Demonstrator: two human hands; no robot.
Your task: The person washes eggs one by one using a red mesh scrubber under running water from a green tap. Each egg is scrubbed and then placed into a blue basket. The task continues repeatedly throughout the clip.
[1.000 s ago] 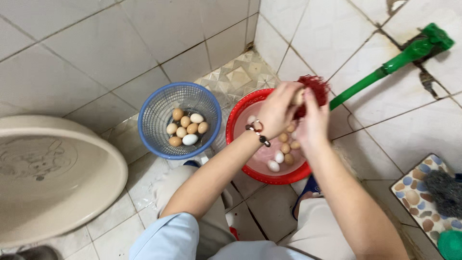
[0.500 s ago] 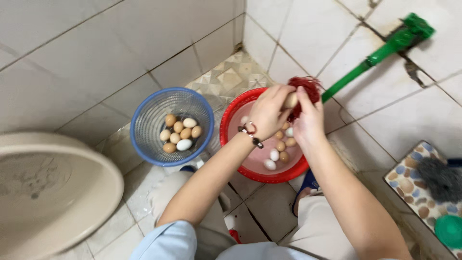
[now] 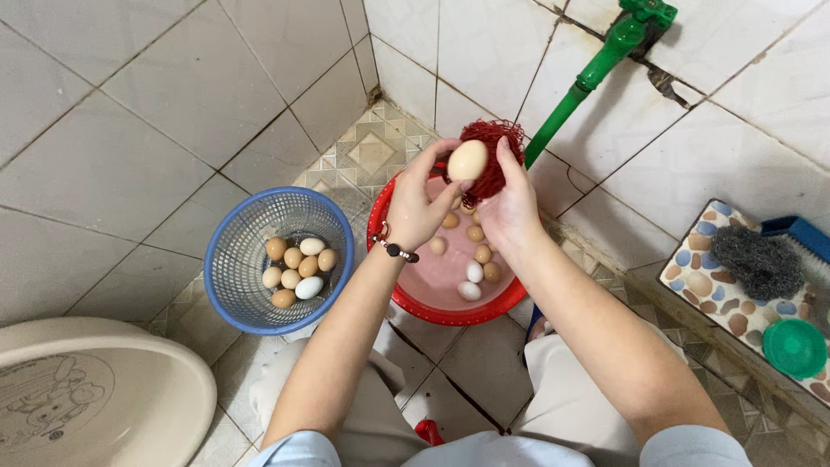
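The left hand [image 3: 421, 203] is curled around a pale brown egg [image 3: 468, 160], fingertips on its near side and thumb over the top, holding it above the red basin [image 3: 450, 307]. The right hand [image 3: 510, 207] is closed on a red mesh scrubber [image 3: 494, 151], which is pressed against the far side of the egg, so both hands are full and meet over the basin's back rim. In this head view, the only 1 on offer, the basin holds cloudy pinkish water with about 8 more eggs sunk in it, some brown and 2 white. Just beside it on the left stands a blue mesh basket [image 3: 238, 259] with about 8 eggs, brown apart from 2 pale ones, lying dry in the bottom. A green hose [image 3: 575, 91] runs down the tiled wall behind the basin. To the right, on a pebble-patterned mat [image 3: 692, 268], lie a dark steel-wool pad [image 3: 756, 259] and a green lid [image 3: 794, 348]; a beige tub [image 3: 130, 406] sits at lower left. Scrubbing well here looks to mean light pressure, turning the egg slowly in the left fingers so the mesh covers the whole shell, and keeping it low over the water in case it slips.
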